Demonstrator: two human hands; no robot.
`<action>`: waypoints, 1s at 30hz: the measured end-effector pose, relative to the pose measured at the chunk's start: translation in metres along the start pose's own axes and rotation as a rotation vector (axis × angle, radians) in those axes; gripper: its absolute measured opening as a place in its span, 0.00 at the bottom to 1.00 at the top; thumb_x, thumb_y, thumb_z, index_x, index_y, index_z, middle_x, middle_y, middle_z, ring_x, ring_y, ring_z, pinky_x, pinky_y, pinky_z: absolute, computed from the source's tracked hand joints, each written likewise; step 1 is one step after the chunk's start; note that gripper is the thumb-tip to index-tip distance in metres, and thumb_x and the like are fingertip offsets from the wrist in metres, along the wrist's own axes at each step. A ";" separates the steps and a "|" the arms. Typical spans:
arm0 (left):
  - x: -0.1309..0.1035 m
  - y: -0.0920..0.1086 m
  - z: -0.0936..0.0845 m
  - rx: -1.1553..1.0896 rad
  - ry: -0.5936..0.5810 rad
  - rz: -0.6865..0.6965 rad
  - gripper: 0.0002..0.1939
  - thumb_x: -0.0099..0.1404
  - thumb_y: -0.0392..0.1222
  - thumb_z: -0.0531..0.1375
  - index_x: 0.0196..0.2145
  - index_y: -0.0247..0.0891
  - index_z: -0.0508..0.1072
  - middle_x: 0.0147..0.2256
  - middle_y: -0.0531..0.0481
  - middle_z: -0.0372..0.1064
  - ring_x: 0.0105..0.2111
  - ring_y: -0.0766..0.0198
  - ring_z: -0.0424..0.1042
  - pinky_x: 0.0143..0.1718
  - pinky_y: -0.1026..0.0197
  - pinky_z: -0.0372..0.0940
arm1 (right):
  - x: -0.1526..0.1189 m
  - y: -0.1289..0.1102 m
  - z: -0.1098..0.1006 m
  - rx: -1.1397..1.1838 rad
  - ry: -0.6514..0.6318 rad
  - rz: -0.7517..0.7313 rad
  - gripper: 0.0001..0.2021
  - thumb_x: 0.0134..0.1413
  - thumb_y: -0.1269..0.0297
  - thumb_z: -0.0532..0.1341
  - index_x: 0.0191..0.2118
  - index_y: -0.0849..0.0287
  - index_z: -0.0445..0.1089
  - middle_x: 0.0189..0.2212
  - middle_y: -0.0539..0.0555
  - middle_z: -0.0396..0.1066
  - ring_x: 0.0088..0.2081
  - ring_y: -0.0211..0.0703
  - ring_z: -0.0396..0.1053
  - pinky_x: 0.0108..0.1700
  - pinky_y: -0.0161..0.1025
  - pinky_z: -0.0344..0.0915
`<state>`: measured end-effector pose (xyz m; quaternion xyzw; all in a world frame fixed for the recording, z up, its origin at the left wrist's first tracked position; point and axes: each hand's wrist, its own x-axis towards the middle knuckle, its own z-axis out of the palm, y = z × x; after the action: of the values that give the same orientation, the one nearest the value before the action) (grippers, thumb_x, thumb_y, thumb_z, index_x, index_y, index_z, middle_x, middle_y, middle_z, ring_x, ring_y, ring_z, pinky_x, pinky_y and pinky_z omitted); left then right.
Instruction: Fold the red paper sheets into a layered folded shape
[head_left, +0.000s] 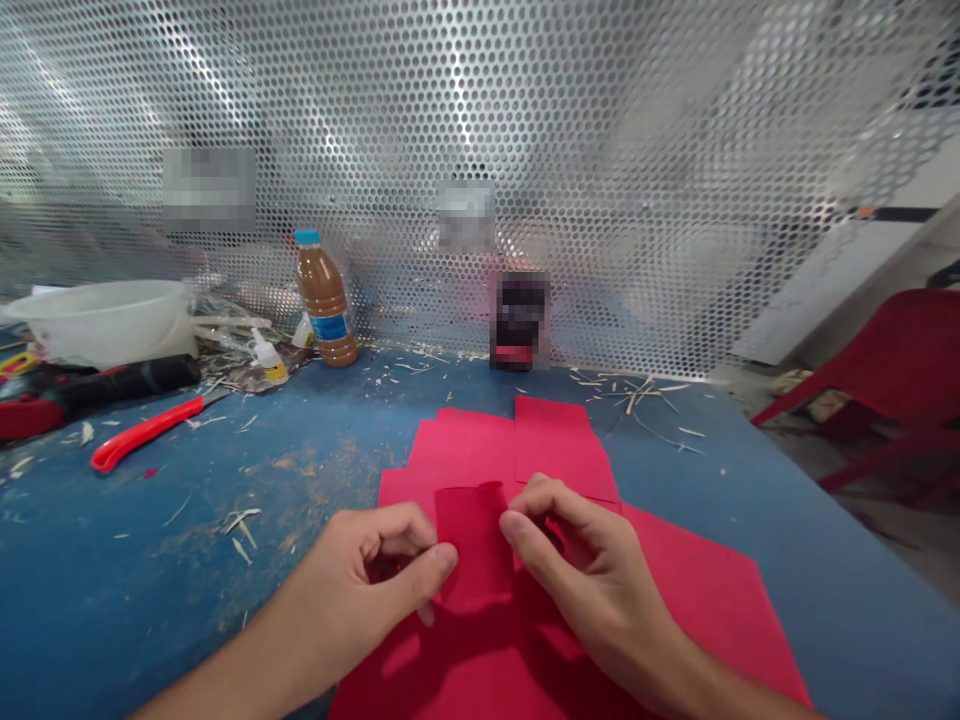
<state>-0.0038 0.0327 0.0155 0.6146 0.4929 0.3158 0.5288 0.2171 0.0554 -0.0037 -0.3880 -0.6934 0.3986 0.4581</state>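
A small red piece of paper (pixel 474 555) is held up between my two hands, over other red paper. My left hand (pixel 379 565) pinches its left edge between thumb and fingers. On the opposite side, the thumb and index finger of my right hand (pixel 589 560) are closed at its upper right edge. Underneath lies a larger red sheet (pixel 720 590), partly hidden by my hands and their shadows. Further back, flat on the blue table (pixel 300 520), are more red paper pieces (pixel 559 440) that overlap one another.
Left: a red-handled knife (pixel 150 432), a black and red tool (pixel 127 378), a white basin (pixel 105 320), a small glue bottle (pixel 268 357) and a brown-filled bottle (pixel 324 300). A blurred dark object (pixel 519 315) stands by the perforated metal panel (pixel 600 200). Straw-like scraps (pixel 645 393) lie about.
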 end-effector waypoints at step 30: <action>0.001 -0.006 0.000 0.050 -0.043 -0.055 0.18 0.70 0.54 0.60 0.29 0.39 0.72 0.23 0.51 0.74 0.22 0.66 0.68 0.25 0.65 0.61 | 0.002 0.000 -0.001 -0.023 0.089 0.005 0.09 0.70 0.57 0.60 0.37 0.53 0.71 0.32 0.50 0.71 0.35 0.43 0.68 0.41 0.41 0.66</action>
<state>-0.0056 0.0336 0.0095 0.6204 0.5059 0.2756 0.5322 0.2172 0.0568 -0.0028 -0.4121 -0.6759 0.3743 0.4830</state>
